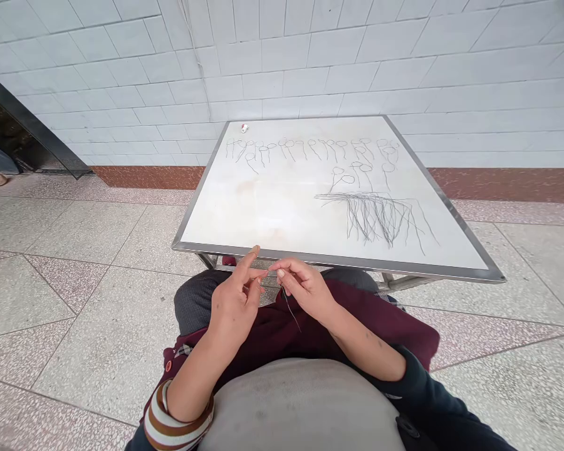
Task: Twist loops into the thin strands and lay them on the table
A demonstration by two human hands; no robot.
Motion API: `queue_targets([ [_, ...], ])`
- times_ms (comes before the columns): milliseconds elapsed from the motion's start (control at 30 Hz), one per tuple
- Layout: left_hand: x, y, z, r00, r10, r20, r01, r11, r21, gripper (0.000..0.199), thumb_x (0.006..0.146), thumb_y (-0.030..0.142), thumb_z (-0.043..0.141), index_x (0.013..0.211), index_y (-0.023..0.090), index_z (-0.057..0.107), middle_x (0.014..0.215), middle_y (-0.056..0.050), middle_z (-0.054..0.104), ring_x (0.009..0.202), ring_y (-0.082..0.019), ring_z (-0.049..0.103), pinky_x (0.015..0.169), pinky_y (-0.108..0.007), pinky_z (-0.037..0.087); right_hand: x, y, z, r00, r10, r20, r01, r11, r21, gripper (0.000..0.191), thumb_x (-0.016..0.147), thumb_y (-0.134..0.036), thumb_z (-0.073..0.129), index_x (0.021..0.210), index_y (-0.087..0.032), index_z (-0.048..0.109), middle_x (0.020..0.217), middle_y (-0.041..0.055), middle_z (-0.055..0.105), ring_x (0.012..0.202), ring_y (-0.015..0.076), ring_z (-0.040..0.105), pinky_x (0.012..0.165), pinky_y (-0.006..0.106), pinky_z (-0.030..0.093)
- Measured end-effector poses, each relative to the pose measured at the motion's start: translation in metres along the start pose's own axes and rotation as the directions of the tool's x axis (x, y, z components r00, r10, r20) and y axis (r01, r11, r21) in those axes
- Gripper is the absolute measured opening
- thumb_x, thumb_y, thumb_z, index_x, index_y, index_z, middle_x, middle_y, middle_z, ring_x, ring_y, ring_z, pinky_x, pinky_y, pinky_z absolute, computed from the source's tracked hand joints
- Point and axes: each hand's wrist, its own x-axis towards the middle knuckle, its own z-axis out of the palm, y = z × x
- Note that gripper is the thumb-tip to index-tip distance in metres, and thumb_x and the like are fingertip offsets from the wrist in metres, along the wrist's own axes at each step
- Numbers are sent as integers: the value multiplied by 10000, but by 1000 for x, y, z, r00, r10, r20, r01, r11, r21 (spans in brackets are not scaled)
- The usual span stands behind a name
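Note:
My left hand (pixel 235 300) and my right hand (pixel 308 289) meet fingertip to fingertip over my lap, at the near edge of the table. A thin dark wire (pixel 290 309) hangs in a slack curve below my right fingers. Thumb and index of the right hand are pinched on it. On the left, the thumb and a finger pinch together where the wire's upper part runs, while another finger points up; the wire between the tips is hardly visible. Beyond, a bundle of similar wires (pixel 380 216) lies on the white table (pixel 272 216).
Several wires with looped ends (pixel 310 149) lie in rows across the table's far part. A small red-and-white object (pixel 244 128) sits near the far left corner. Metal trim (pixel 338 258) edges the tabletop. Behind stands a tiled wall (pixel 282 56); at far left is a dark opening (pixel 14 134).

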Motion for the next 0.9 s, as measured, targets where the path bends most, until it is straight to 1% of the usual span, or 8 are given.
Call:
queue_targets([
  [100, -1, -1, -1, 1000, 2, -1, -2, 1000, -6, 500, 939, 258, 475, 1428, 327, 399, 1060, 3, 725, 742, -136, 676, 764, -284, 531, 1, 1, -1, 999, 14, 36, -17, 997, 69, 221, 948, -372, 484, 1021, -220, 626, 789, 4, 589, 523, 85, 490, 506, 221, 442],
  [233, -1, -1, -1, 1000, 13, 1, -13, 999, -32, 499, 935, 258, 482, 1427, 306, 413, 1056, -16, 726, 733, -135, 663, 740, -275, 534, 1, 1, -3, 999, 33, 37, -35, 998, 58, 226, 938, -388, 506, 1012, -225, 644, 825, 17, 625, 555, 92, 509, 514, 221, 443],
  [433, 0, -1, 0, 1000, 11, 20, -10, 997, -75, 493, 934, 258, 485, 1421, 298, 418, 1029, -13, 727, 696, -125, 647, 721, -263, 527, 2, -3, -4, 1000, 24, 18, -24, 999, 28, 200, 923, -365, 527, 966, -216, 654, 828, 28, 647, 632, 114, 554, 534, 224, 427],
  [600, 0, 0, 1, 999, 22, 45, -20, 999, -44, 501, 931, 250, 487, 1424, 302, 412, 1003, -6, 729, 720, -135, 667, 747, -273, 524, 2, -6, 0, 999, 22, -31, -21, 999, 25, 136, 879, -328, 576, 840, -207, 625, 762, 15, 628, 633, 120, 543, 556, 231, 428],
  [700, 0, 2, 4, 997, 47, 54, -48, 999, 25, 512, 925, 239, 488, 1427, 295, 406, 993, -2, 731, 753, -146, 675, 758, -279, 519, 1, -5, 3, 997, 52, -52, -51, 999, 20, 133, 864, -316, 582, 795, -204, 597, 696, -4, 591, 594, 114, 514, 542, 227, 417],
  [800, 1, 4, 8, 997, 74, 25, -77, 982, 174, 517, 925, 228, 480, 1431, 292, 399, 1000, 8, 734, 774, -152, 668, 764, -283, 503, 1, -5, 4, 995, 73, -68, -72, 997, 19, 132, 862, -315, 576, 793, -203, 588, 673, -11, 566, 578, 110, 491, 534, 224, 411],
  [900, 0, 3, 11, 992, 125, -18, -113, 939, 324, 520, 940, 249, 458, 1452, 280, 375, 1007, 0, 737, 799, -161, 660, 771, -282, 484, 0, -7, 3, 995, 71, -74, -72, 997, -12, 124, 860, -311, 576, 800, -205, 596, 680, -6, 571, 590, 115, 494, 549, 230, 421],
])
